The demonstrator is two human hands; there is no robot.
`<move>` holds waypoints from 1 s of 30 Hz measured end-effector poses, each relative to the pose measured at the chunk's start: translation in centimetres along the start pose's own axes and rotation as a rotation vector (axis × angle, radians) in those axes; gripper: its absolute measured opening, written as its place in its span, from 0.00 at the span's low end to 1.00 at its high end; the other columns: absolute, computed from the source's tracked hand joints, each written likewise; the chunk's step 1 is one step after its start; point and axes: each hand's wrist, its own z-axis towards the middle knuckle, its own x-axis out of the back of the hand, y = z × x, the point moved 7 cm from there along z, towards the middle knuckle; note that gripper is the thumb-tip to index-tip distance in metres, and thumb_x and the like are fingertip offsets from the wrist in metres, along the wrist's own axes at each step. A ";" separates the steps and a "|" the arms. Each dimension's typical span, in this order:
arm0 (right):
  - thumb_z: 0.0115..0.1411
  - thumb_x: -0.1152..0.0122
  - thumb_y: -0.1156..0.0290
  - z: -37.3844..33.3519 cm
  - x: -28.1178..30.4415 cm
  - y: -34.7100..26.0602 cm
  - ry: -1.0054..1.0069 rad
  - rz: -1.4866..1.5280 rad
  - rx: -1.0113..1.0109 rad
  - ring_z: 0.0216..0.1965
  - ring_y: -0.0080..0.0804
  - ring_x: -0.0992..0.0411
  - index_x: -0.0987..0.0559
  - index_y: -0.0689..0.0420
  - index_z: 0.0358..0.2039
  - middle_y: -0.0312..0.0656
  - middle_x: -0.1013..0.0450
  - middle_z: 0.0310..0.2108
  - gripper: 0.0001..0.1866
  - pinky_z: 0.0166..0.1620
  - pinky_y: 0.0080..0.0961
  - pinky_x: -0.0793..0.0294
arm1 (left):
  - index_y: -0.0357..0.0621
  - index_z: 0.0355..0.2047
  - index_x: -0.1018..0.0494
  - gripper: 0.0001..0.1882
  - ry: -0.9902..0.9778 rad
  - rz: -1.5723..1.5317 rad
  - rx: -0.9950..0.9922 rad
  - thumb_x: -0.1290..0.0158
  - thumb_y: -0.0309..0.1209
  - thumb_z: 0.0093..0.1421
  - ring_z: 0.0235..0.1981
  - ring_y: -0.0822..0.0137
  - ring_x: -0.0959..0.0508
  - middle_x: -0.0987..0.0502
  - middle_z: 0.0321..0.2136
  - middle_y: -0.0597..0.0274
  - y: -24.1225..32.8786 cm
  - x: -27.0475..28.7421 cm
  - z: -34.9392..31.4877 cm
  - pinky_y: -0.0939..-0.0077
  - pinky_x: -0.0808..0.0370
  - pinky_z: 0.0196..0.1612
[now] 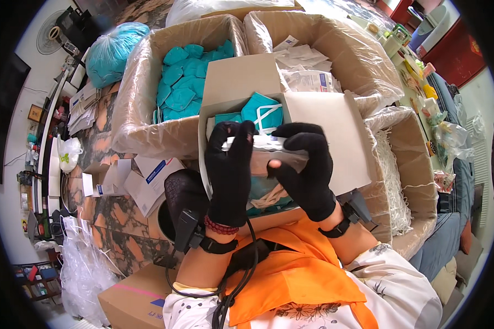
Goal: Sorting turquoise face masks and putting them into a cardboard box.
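One bulging bag (pixel 114 55) with teal contents sits at the far left; nearer the person, folded white card pieces (pixel 151 183) lie on the marbled floor (pixel 112 219). Next comes a plastic-lined box (pixel 153 137) heaped with teal masks (pixel 184 82). Then the left hand (pixel 229 175), black-gloved, has fingers and thumb closed on the left end of a pale packet (pixel 268 143), see-through along its lower part. The packet is held up between both hands, over an open carton (pixel 329 137), its long axis running crosswise from one hand to the other. Neither hand is nearer; each touches one end. Just beyond it, a teal mask (pixel 250 109) with white straps shows in the carton. The right hand (pixel 310 175) pinches the packet's other end, a bare thumb tip showing. Farther right, another lined box (pixel 362 66) holds white packets (pixel 304 55), and a third box holds white shredded paper (pixel 392 186).
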 end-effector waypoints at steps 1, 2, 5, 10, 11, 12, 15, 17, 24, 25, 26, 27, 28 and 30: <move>0.50 0.22 0.69 0.1 -0.1 -0.2 -0.045 0.006 0.011 0.47 0.42 0.24 0.29 0.57 0.46 0.50 0.27 0.46 0.27 0.48 0.33 0.23 | 0.42 0.36 0.25 0.05 0.021 -0.005 0.015 0.43 0.30 0.67 0.33 0.83 0.28 0.25 0.31 0.71 0.1 0.2 0.1 0.86 0.31 0.37; 0.49 0.21 0.69 0.2 0.4 -0.3 -0.052 -0.037 -0.048 0.46 0.41 0.24 0.30 0.57 0.49 0.49 0.27 0.46 0.31 0.48 0.32 0.23 | 0.42 0.35 0.25 0.05 0.006 -0.027 0.027 0.43 0.30 0.67 0.33 0.83 0.29 0.25 0.30 0.72 0.1 0.1 0.2 0.86 0.31 0.36; 0.44 0.18 0.68 0.7 1.9 0.7 0.057 0.149 -0.220 0.44 0.41 0.23 0.27 0.57 0.53 0.46 0.26 0.46 0.37 0.48 0.32 0.23 | 0.43 0.34 0.26 0.06 -0.032 -0.066 0.042 0.43 0.30 0.67 0.32 0.83 0.29 0.25 0.29 0.72 -0.1 -0.3 0.1 0.86 0.31 0.36; 0.48 0.23 0.61 1.4 1.5 -0.2 -0.452 -0.302 -0.077 0.33 0.44 0.26 0.18 0.55 0.35 0.43 0.26 0.30 0.17 0.35 0.34 0.27 | 0.42 0.33 0.26 0.08 -0.072 -0.093 0.072 0.44 0.32 0.68 0.32 0.82 0.29 0.25 0.30 0.71 -0.5 -0.4 0.2 0.86 0.31 0.37; 0.50 0.25 0.58 1.5 1.1 -0.9 -0.567 -0.446 0.017 0.30 0.44 0.27 0.18 0.54 0.33 0.41 0.27 0.27 0.16 0.32 0.35 0.29 | 0.42 0.34 0.26 0.08 -0.083 -0.050 0.029 0.45 0.33 0.69 0.33 0.81 0.28 0.25 0.30 0.70 0.0 -0.5 0.2 0.85 0.30 0.39; 0.49 0.27 0.59 1.7 0.8 -1.3 -0.636 -0.466 0.038 0.29 0.44 0.28 0.19 0.52 0.30 0.39 0.29 0.25 0.13 0.32 0.37 0.30 | 0.42 0.35 0.26 0.09 -0.094 -0.007 -0.015 0.46 0.34 0.70 0.34 0.80 0.27 0.24 0.31 0.69 0.6 -0.6 0.1 0.84 0.30 0.40; 0.45 0.29 0.63 1.4 0.5 -1.7 -0.732 -0.570 0.190 0.29 0.44 0.27 0.19 0.51 0.28 0.38 0.29 0.24 0.11 0.34 0.37 0.29 | 0.42 0.37 0.26 0.10 -0.144 -0.011 -0.128 0.49 0.36 0.71 0.37 0.77 0.26 0.23 0.32 0.66 1.9 -0.8 -0.1 0.79 0.29 0.45; 0.43 0.30 0.66 2.3 1.2 -1.7 -0.774 -0.639 0.078 0.32 0.45 0.25 0.19 0.52 0.30 0.41 0.26 0.27 0.11 0.36 0.39 0.27 | 0.41 0.43 0.26 0.16 -0.213 0.075 -0.251 0.55 0.41 0.74 0.43 0.71 0.24 0.21 0.38 0.60 3.4 0.7 0.5 0.75 0.30 0.51; 0.64 0.38 0.68 2.8 7.1 -2.3 -0.176 -0.479 -0.102 0.26 0.42 0.26 0.23 0.61 0.30 0.44 0.28 0.23 0.10 0.31 0.32 0.29 | 0.37 0.55 0.29 0.28 -0.084 -0.026 -0.191 0.68 0.47 0.76 0.58 0.61 0.26 0.24 0.54 0.50 4.5 6.7 1.5 0.66 0.36 0.67; 0.64 0.39 0.69 3.1 6.4 -1.5 -0.249 -0.508 -0.001 0.26 0.41 0.25 0.23 0.61 0.31 0.44 0.28 0.23 0.09 0.31 0.32 0.29 | 0.37 0.55 0.29 0.26 -0.074 0.009 -0.165 0.66 0.46 0.76 0.58 0.61 0.26 0.24 0.54 0.50 4.3 7.0 1.2 0.67 0.36 0.66; 0.64 0.39 0.71 3.5 6.5 -2.1 -0.324 -0.567 -0.002 0.26 0.40 0.25 0.22 0.62 0.33 0.44 0.26 0.24 0.07 0.32 0.32 0.28 | 0.37 0.55 0.29 0.26 -0.065 0.007 -0.168 0.66 0.46 0.76 0.58 0.61 0.26 0.24 0.54 0.50 4.3 7.1 1.0 0.67 0.36 0.66; 0.64 0.40 0.72 3.4 7.6 -2.6 -0.209 -0.569 0.024 0.27 0.39 0.24 0.22 0.63 0.33 0.45 0.26 0.25 0.07 0.33 0.32 0.28 | 0.37 0.54 0.30 0.22 -0.087 0.068 -0.133 0.61 0.41 0.74 0.57 0.59 0.25 0.24 0.53 0.49 4.0 6.6 0.8 0.66 0.34 0.64; 0.64 0.40 0.72 3.8 8.1 -2.7 -0.175 -0.570 0.004 0.27 0.39 0.25 0.22 0.63 0.33 0.44 0.26 0.25 0.07 0.33 0.31 0.28 | 0.37 0.54 0.31 0.18 -0.110 0.130 -0.092 0.57 0.36 0.71 0.56 0.56 0.25 0.24 0.52 0.47 3.7 6.1 0.4 0.65 0.32 0.62; 0.65 0.41 0.72 4.0 7.7 -2.1 -0.242 -0.538 -0.098 0.27 0.37 0.25 0.22 0.64 0.33 0.43 0.26 0.25 0.08 0.33 0.29 0.28 | 0.36 0.54 0.32 0.17 -0.159 0.251 -0.009 0.47 0.26 0.66 0.54 0.50 0.23 0.24 0.51 0.44 3.0 5.4 -0.5 0.64 0.28 0.57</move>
